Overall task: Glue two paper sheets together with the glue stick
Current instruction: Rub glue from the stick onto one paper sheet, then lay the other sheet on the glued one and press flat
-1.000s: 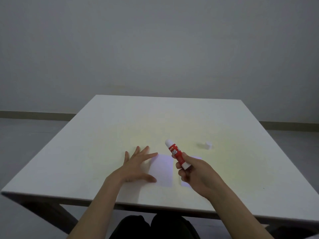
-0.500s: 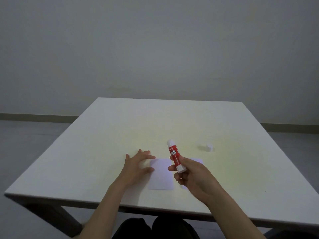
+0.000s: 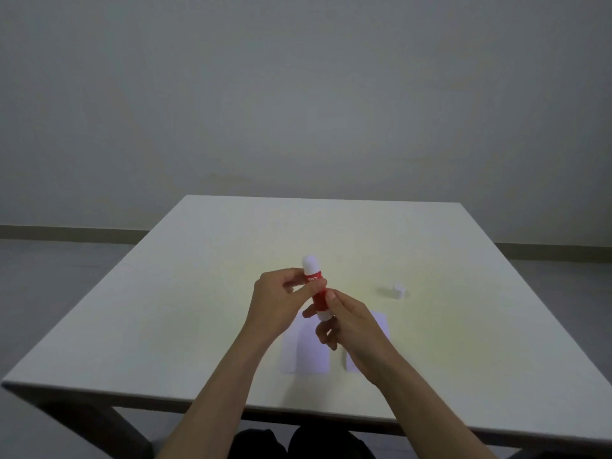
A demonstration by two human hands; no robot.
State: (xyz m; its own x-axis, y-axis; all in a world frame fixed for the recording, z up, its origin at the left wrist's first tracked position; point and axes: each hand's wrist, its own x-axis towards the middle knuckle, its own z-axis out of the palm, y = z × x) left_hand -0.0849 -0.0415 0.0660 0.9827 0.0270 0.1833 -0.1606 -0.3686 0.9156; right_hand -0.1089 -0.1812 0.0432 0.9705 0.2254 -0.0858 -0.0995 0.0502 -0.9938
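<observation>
- The person holds the glue stick upright in the air between both hands, above the near part of the table, probably so that both ends can be worked at once.
- The left hand is closed around the upper red part of the barrel, thumb and fingers pinching it just below the white top; this looks like a steadying grip.
- The right hand is closed on the lower end, fingertips around the white base. Judging by that placement, it is set to twist the base and wind the glue up or down, though no turning can be read from one view.
- The white top of the stick stands clear above the left hand. Whether it is bare glue or a cover cannot be told.
- A small white cap stands on the table beyond and to the right of the right hand, well apart from it, likely parked out of the working area.
- Two paper sheets lie flat directly under the hands: the left sheet beneath both wrists, the right sheet mostly hidden by the right hand and forearm. They lie side by side, not yet joined.
- Neither hand touches the paper, so gluing appears not yet begun.
</observation>
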